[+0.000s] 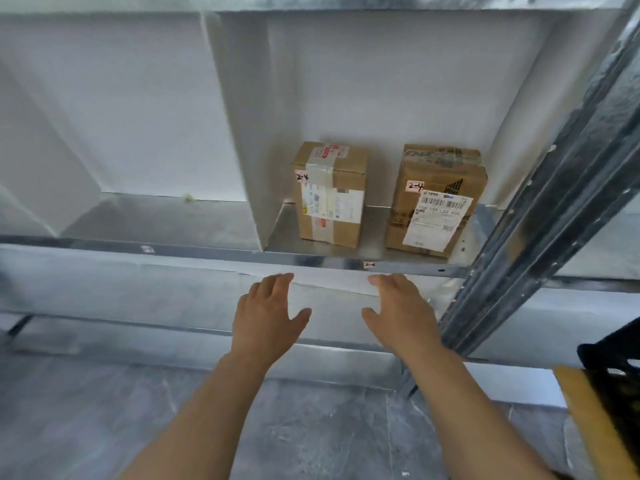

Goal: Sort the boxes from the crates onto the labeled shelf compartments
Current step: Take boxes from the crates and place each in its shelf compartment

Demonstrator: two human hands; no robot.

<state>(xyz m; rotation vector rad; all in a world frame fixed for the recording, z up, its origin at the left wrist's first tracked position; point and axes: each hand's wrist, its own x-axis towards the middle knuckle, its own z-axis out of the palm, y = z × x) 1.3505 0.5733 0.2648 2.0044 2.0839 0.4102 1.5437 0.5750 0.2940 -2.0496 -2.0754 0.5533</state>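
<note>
Two cardboard boxes, left box [330, 195] and right box [437, 200], stood upright, long axes vertical, labels facing out, in shelf compartment [346, 263] beyond both hands. Left hand [268, 315] and right hand [401, 313] were spread, holding nothing.

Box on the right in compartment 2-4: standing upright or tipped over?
Upright. The right box stands on end on the shelf, apart from the left box, its 2-4 tag facing out.

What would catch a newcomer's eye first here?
Two taped cardboard boxes, the left box and the right box, stand apart in the shelf compartment tagged 2-4, each marked 2-4. Below the shelf edge, the left grip and right grip hover, open and empty.
</note>
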